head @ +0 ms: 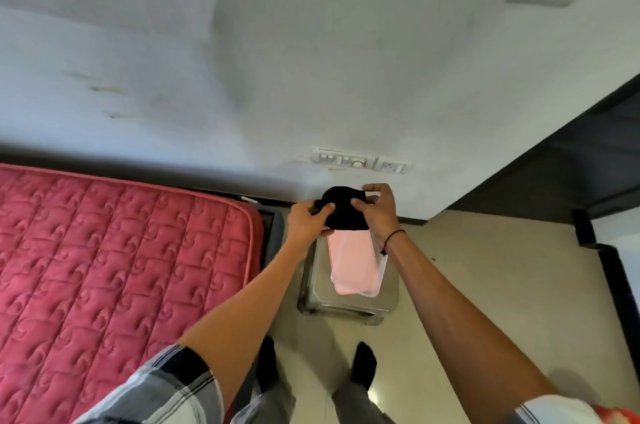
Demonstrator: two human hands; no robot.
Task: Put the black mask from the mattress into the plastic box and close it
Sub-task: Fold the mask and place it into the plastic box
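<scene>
**Mia:** What is the biggest thing here?

**Ben:** The grey wall (pixel 346 60) at the far side. Next comes the pink mattress (pixel 114 257) on the left. It has a quilted top with swirls.

**Mia:** What is on the right of the mattress?

**Ben:** A pale floor (pixel 485 268). A shiny metal stool (pixel 346 306) stands on it, just beside the mattress corner. On top of the stool sits the plastic box (pixel 353 264). It is clear with a pink look, and its top looks open.

**Mia:** Where is the black mask (pixel 346 207)?

**Ben:** It is off the mattress. Both hands hold it up, right over the far end of the box. I cannot tell if it touches the box.

**Mia:** How do the hands hold it?

**Ben:** The left hand (pixel 308 219) pinches the left side of the mask, with the fingers closed on the cloth. The right hand (pixel 379 207) pinches the right side, with its fingers curled round the top edge. A thin black band (pixel 393 236) is on the right wrist.

**Mia:** Anything small?

**Ben:** A white switch plate (pixel 360 162) on the wall, just past the hands. Near us, two feet in black socks (pixel 363 368) stand on the floor.
</scene>
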